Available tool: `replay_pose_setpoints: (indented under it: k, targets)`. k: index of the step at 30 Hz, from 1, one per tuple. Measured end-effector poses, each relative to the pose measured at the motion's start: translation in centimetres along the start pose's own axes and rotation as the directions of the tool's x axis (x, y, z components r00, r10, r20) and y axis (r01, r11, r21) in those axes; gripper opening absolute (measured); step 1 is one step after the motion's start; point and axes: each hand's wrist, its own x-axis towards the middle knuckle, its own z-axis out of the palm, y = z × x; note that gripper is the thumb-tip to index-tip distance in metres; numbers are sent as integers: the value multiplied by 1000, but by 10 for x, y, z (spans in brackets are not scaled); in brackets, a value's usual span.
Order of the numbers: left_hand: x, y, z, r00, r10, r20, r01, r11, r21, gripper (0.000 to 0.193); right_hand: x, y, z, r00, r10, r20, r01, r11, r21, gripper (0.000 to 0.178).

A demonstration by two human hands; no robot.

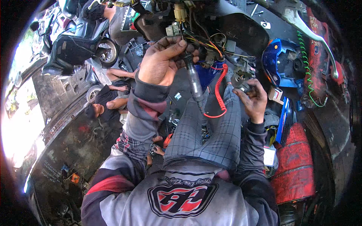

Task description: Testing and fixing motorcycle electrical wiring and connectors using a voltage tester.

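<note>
My left hand [164, 60] is closed on a circuit test pen [194, 81] near its upper end. The pen hangs tilted, with a clear dark barrel. A red coiled cord [219, 88] loops from its lower end back up to the wiring. Just above my fingers are a pale wire connector [180, 13] and a white connector block [173, 30]; the pen's tip is hard to make out there. Yellow, red and black wires [209, 46] spread to the right. My right hand [253, 98] pinches a grimy grey metal part [241, 80] between thumb and fingers.
Dark motorcycle panels [241, 32] surround the wiring. A blue fairing [281, 62] and a red tool cabinet [294, 165] stand at right, near a green coiled hose [304, 64]. A brake lever [309, 28] juts in at upper right. People sit at left near a scooter [71, 52].
</note>
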Motion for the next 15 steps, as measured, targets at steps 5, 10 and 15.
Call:
replay_pose_setpoints:
  k: [5, 10, 15]
  targets:
    - [-1, 0, -4, 1000, 4, 16, -4, 1000, 4, 16, -3, -14, 0, 962, -222, 159, 268, 882, -389, 38]
    - [-6, -1, -4, 1000, -26, 5, 26, 1000, 11, 19, -8, -24, 3, 976, -133, 175, 198, 876, -439, 38]
    - [-20, -19, 3, 994, 78, -72, -75, 996, 39, 21, -5, -25, 1, 969, -145, 198, 219, 876, -430, 37]
